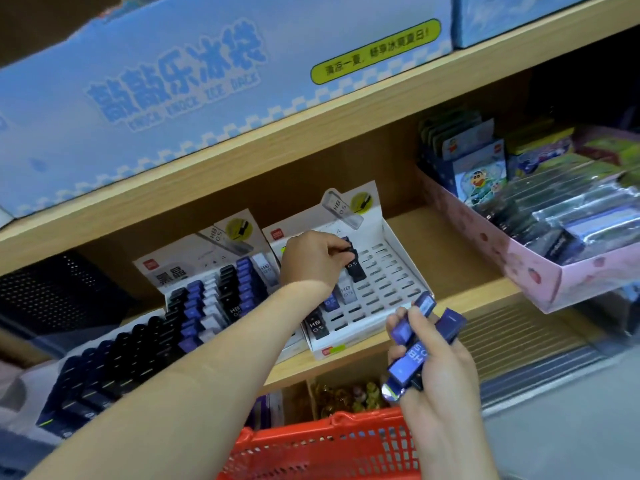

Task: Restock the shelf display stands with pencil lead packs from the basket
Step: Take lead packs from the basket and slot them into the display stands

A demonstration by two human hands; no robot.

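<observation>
While clutched in the right hand [438,372], slim blue HB-printed lead packs [408,364].

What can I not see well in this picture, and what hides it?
Head view:
- red basket: inside cut off by the bottom edge.
- black pack: top hidden by left hand.
- blue packs in right hand: number unclear, overlapping.
- emptier stand: small print blurred.

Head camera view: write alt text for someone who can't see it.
A person's left hand pinches a black pencil lead pack in a mostly empty white display stand on a wooden shelf; the right hand holds several blue packs above a red basket. A fuller stand sits beside it.
</observation>
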